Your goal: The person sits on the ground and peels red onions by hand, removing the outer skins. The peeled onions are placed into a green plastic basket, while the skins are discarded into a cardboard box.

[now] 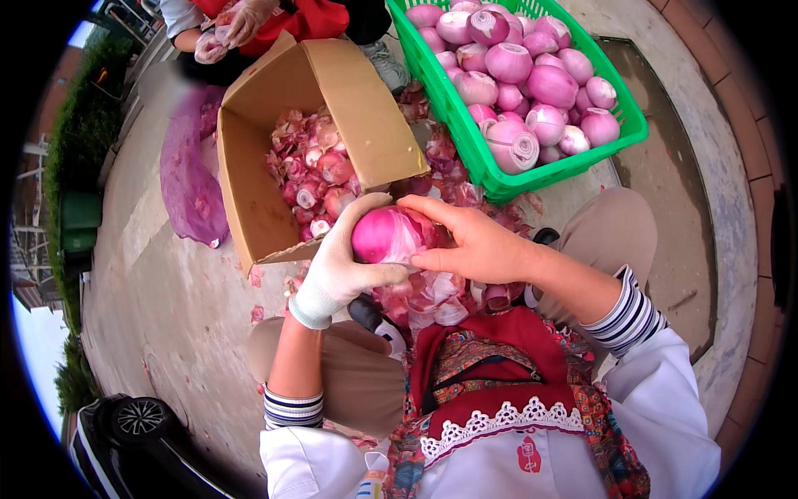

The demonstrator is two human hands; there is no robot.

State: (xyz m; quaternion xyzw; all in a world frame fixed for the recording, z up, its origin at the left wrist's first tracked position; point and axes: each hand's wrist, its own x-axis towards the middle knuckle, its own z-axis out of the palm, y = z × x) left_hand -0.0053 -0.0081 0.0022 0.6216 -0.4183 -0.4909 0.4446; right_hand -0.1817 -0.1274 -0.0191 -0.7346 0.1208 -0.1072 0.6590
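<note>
Between both hands is a red onion (385,236), its left side bare and glossy, with loose skin towards the right. My left hand (340,262), in a white knit glove, cups the onion from the left. The bare fingers of my right hand (477,240) rest on its right side, over the skin. Just beyond my left hand stands an open cardboard box (268,140), tilted towards me, holding onions and papery skins (312,162). A green plastic crate (555,178) at the far right is heaped with peeled red onions (508,62).
Onion skins (442,296) litter the ground around my shoes. Left of the box lies a purple mesh bag (190,181). Across from me, a co-worker's gloved hands (227,31) show above the box. A black car (143,443) is at the lower left.
</note>
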